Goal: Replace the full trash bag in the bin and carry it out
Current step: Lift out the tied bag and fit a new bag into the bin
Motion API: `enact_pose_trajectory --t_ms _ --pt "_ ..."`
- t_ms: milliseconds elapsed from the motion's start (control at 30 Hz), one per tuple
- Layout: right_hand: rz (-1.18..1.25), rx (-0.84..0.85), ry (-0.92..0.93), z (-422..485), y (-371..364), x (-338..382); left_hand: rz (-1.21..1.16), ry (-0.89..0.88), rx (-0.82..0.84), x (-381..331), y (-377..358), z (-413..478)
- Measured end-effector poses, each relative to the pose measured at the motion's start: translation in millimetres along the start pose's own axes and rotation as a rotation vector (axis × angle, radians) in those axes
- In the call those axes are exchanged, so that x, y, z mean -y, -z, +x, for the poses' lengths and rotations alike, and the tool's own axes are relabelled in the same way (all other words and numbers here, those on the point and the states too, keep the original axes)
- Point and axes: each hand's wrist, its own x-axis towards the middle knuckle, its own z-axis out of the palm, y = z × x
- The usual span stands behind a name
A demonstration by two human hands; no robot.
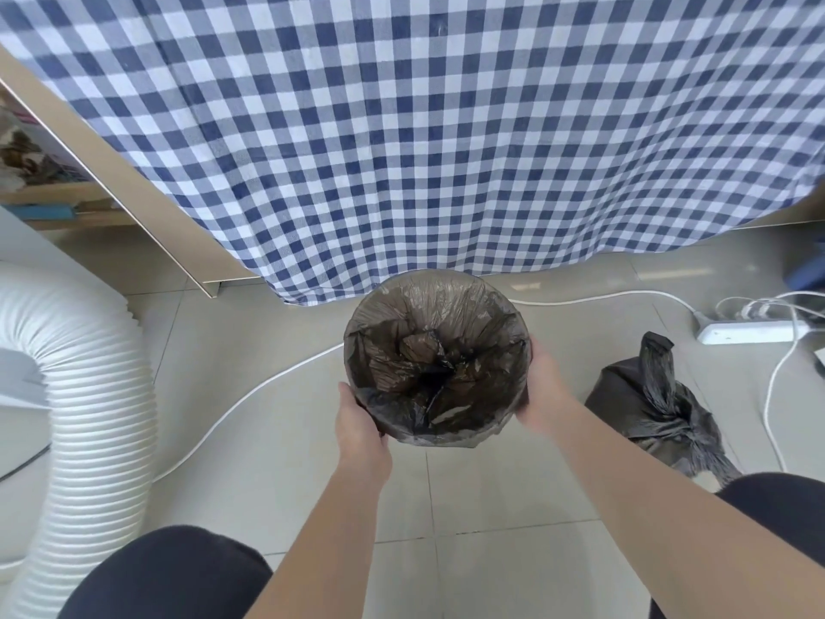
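A round bin (353, 350) sits at the middle of the view, looked straight down into. A thin dark-brown plastic liner bag (428, 364) is fitted in it, stretched over the rim all the way round, with loose crumpled folds gathered at the bottom. Whether the bin rests on the floor or is lifted off it cannot be told from this angle.

The left hand (361, 424) grips the bin's near-left side, thumb along the rim and the fingers hidden under the wall. The right hand (542, 386) clasps the bin's right side, its fingers curled against the liner-covered wall. Both bare forearms reach in from the bottom edge, between two knees in dark trousers (169, 574).

The full black plastic trash bag (660, 408) stands on the pale beige tiled floor (277, 444) to the right of the bin, near the right forearm and apart from both hands, its neck knotted with the ends sticking up.

Just behind the bin hangs a blue-and-white checked cloth (424, 127), its hem close to the bin's far rim. Well to the left of the bin lies a wide white ribbed hose (93, 373). A thin white cable (250, 390) curves across the tiles to the bin's left, and a white power strip (754, 331) with plugs lies to the bin's far right, beyond the tied bag.
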Motion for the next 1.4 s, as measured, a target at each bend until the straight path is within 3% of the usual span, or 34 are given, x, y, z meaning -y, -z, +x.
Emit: enact_pose_trajectory --t_ms 200,367,500,600,700,800,1400 --pt "0.014 -0.021 0.001 -1 -1 -14 0.015 -0.056 0.082 3 1 21" --pt "-0.076 -0.120 0.068 -5 4 -3 0.172 -0.042 -0.032 -10 9 33" --pt "-0.256 -0.236 0.344 -17 -2 20 0.307 -0.347 -0.151 -28 6 26" --pt "-0.488 -0.193 0.543 -31 -13 28 0.544 -0.549 -0.068 -39 0 24" --pt "-0.686 -0.136 0.623 -24 -20 22 0.792 -0.663 0.049 -44 -2 29" --pt "-0.767 -0.140 0.656 -18 -20 11 0.890 -0.663 0.086 -43 2 33" --pt "-0.785 -0.175 0.666 -13 -13 8 0.901 -0.625 0.039 -43 -1 35"
